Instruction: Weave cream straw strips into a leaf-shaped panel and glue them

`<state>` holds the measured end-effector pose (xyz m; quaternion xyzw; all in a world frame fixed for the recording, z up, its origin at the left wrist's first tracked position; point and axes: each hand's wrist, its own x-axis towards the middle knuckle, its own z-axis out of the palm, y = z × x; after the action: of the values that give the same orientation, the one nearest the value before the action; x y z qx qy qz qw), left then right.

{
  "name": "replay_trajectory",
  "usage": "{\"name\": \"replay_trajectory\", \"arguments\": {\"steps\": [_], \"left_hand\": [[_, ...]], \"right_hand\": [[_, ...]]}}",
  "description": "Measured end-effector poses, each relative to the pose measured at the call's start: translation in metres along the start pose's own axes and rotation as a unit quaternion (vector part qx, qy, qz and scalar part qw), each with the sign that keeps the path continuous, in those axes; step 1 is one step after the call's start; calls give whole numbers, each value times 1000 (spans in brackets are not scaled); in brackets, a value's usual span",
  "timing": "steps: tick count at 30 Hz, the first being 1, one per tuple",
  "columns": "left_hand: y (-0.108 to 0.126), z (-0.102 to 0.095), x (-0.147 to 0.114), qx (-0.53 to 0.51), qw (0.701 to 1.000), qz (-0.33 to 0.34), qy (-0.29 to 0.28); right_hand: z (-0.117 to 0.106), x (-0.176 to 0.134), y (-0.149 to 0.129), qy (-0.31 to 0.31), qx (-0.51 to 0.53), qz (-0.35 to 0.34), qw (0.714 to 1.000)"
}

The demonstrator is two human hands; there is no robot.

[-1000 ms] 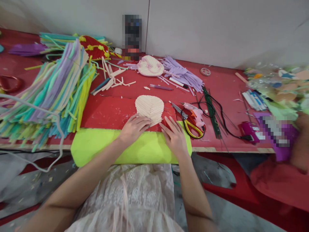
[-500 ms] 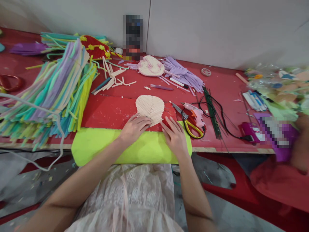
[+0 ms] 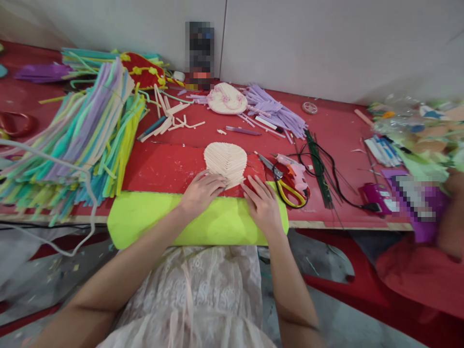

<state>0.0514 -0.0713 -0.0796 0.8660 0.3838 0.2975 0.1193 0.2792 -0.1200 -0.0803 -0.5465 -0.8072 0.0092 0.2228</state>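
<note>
A cream leaf-shaped piece, made of slanting pipe-cleaner strips meeting at a middle line, lies flat on a red board. My left hand rests at its lower left edge, fingers stretched out and fingertips on or against the strips. At the lower right edge lies my right hand, its fingers spread on the board, close to the tip. Neither hand grips anything that I can see. Under my wrists a lime-yellow sheet covers the table's front edge.
Yellow-handled scissors and a pink glue gun lie right of my hand, by green wires. Colourful pipe cleaners are piled left. Behind are a cream-and-pink disc and lilac pipe cleaners. A person's arm is at right.
</note>
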Motion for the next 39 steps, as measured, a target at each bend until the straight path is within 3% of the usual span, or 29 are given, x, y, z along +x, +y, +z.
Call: {"name": "replay_trajectory", "arguments": {"steps": [8,14,20,39], "left_hand": [[3,-4,-2,10,999,-26,34],[18,-13,-24,101,994,-3,-48],[23,-17,-37,150,982,-28,-110],[23,-15,-36,154,980,-3,-127]], "right_hand": [[-2,0,-2,-3,-10,-18,1000],[-4,3,-3,-36,-10,-28,999],[-6,4,-4,-56,-11,-27,998],[-7,4,-5,-70,-15,-34,997]]}}
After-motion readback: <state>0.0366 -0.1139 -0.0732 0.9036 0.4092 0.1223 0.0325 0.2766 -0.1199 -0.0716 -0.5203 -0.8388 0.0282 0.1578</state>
